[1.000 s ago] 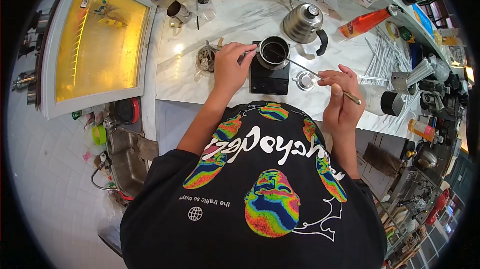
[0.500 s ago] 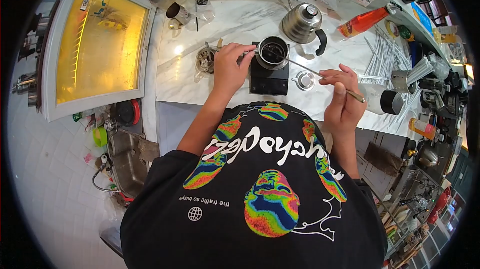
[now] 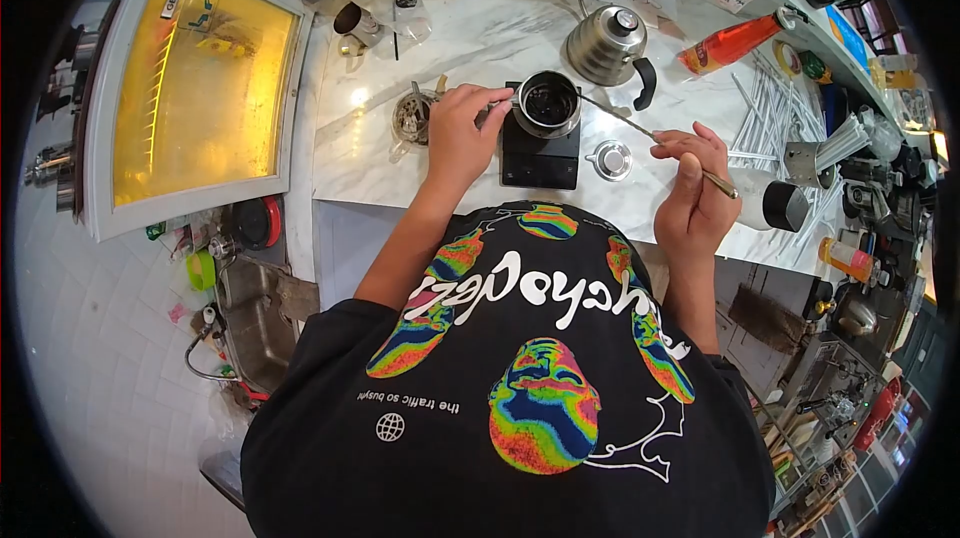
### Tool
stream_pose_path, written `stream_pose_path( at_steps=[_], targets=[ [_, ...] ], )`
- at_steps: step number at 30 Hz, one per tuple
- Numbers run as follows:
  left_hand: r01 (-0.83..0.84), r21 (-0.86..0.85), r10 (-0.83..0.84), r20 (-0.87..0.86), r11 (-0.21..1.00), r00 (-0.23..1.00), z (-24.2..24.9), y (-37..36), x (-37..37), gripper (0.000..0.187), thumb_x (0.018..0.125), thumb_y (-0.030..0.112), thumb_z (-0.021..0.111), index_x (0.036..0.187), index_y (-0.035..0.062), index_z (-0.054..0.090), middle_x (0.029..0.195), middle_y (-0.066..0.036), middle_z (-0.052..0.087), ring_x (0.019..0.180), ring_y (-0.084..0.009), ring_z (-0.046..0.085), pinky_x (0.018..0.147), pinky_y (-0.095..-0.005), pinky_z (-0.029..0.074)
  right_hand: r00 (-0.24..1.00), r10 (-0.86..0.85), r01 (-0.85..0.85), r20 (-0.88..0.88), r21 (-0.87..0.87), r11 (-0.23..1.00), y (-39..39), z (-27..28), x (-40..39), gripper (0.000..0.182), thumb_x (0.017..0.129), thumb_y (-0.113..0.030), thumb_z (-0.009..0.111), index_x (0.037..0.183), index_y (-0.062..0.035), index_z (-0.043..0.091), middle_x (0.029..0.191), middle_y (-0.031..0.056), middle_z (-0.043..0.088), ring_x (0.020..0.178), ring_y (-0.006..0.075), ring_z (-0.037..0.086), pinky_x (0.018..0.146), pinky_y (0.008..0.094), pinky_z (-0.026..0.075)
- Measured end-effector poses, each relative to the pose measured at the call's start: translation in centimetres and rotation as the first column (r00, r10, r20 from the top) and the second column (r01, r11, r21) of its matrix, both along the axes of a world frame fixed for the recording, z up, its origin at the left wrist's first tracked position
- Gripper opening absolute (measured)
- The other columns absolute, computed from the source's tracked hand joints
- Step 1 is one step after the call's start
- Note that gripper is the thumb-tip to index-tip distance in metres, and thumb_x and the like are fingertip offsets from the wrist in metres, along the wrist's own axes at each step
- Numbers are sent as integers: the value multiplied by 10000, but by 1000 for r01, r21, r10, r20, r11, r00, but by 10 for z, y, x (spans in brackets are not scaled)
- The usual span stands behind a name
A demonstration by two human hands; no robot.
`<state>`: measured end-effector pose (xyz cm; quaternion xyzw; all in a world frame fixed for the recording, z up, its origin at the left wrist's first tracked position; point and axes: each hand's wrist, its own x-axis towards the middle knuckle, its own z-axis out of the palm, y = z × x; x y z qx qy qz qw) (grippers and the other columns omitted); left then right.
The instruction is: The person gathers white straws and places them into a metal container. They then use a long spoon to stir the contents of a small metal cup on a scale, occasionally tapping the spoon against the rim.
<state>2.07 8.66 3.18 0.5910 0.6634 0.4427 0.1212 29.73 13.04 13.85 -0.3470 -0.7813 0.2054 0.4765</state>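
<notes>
VIEW: head | MOUNT: worn on head, above shirt (image 3: 440, 428) | AXIS: forward, steeply down | RANGE: close; left hand (image 3: 463, 135) and right hand (image 3: 695, 188) within arm's reach | FIELD: wide, curved, black corners; counter (image 3: 365, 163) upper centre, shirt lower centre

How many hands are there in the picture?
2. The left hand is at the side of the metal cup, holding it. The right hand is across from it, holding the long thin stirrer. I can't see any others.
</notes>
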Motion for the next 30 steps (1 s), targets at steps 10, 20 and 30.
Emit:
stream_pose_path(
  at_steps=[10, 20, 30],
  targets=[
    [5, -7, -5, -13, 1000, 1000, 1, 0, 0, 148, 914, 171, 766, 1048, 121, 805, 922, -64, 718, 866, -285, 660, 789, -414, 476, 999, 11, -12, 51, 28, 1000, 0, 2, -1, 136, 1069, -90, 569, 980, -39, 659, 906, 58, 745, 923, 252, 748, 1037, 508, 469],
    [3, -18, -3, -2, 1000, 1000, 2, 0, -1, 150, 911, 171, 770, 1048, 123, 808, 919, -62, 717, 849, -280, 657, 785, -416, 482, 1000, 7, -8, 30, 10, 1000, -1, -1, -2, 151, 1073, -84, 555, 974, -37, 659, 914, 68, 745, 923, 259, 747, 1045, 514, 470],
    [13, -57, -14, -15, 998, 1000, 8, -1, 0, 162, 919, 100, 750, 1063, 36, 792, 978, -135, 751, 914, -307, 710, 825, -381, 543, 999, 51, -51, 15, -16, 999, -7, 0, -6, 171, 1075, -85, 551, 957, -37, 666, 888, 72, 750, 913, 256, 755, 1047, 510, 472]
  ],
)
